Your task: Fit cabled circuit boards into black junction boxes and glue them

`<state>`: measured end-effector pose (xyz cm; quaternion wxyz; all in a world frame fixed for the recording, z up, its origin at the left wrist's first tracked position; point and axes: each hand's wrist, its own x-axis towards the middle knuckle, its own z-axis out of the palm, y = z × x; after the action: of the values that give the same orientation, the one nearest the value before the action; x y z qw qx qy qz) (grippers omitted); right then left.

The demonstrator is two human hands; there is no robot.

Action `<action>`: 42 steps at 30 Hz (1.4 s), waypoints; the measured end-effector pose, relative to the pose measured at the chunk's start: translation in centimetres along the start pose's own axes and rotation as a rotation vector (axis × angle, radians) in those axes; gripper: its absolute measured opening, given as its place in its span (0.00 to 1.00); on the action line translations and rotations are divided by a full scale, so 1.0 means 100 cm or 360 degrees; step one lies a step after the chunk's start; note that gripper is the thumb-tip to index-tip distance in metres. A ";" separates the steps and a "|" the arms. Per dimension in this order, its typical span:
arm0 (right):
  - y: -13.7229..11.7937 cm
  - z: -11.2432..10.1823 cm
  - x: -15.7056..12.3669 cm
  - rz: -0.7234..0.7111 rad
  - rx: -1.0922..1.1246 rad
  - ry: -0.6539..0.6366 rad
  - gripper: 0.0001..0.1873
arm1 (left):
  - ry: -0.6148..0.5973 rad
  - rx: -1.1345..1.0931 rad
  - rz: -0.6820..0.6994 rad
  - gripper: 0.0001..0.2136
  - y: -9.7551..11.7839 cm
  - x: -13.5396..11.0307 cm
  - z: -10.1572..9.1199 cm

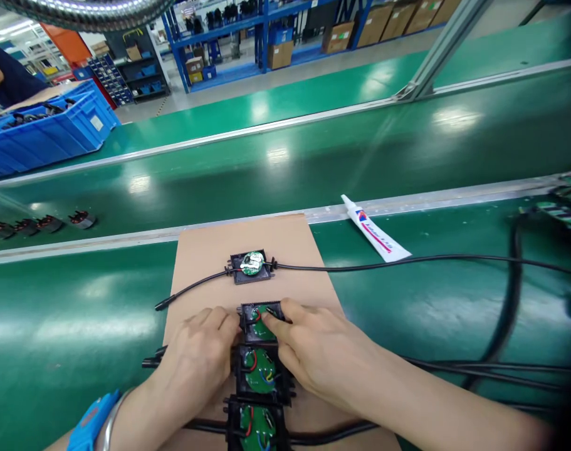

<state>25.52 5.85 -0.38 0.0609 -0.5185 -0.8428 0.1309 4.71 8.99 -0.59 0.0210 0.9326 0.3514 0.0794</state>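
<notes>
i see reaching room over the green worktop (78,326) left of the cardboard (205,244). on the right, a black cable (435,257) and white tube (376,236) obstruct.

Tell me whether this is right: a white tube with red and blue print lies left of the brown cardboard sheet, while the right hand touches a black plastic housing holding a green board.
Wrong side: in the head view, the white tube with red and blue print lies right of the brown cardboard sheet. The right hand does touch the black plastic housing.
</notes>
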 end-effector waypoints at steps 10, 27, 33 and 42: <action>-0.006 -0.005 0.003 0.0070 0.0033 -0.0127 0.16 | -0.0201 0.0517 0.0106 0.11 0.009 0.005 -0.003; 0.017 -0.025 -0.003 0.0038 0.0599 -0.0290 0.30 | -0.0035 -0.0027 -0.0143 0.20 0.025 -0.006 -0.007; 0.018 -0.031 -0.010 0.0232 0.0580 -0.0269 0.13 | -0.0089 -0.0374 0.0169 0.10 0.014 0.009 0.000; 0.024 -0.021 -0.009 0.0073 0.0687 -0.0300 0.11 | -0.0109 -0.0418 0.0239 0.09 0.013 0.006 0.007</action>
<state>28.50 6.42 0.96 0.0882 -0.4981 -0.7852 0.3572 6.16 8.39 -1.06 0.1489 0.9477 0.2662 0.0942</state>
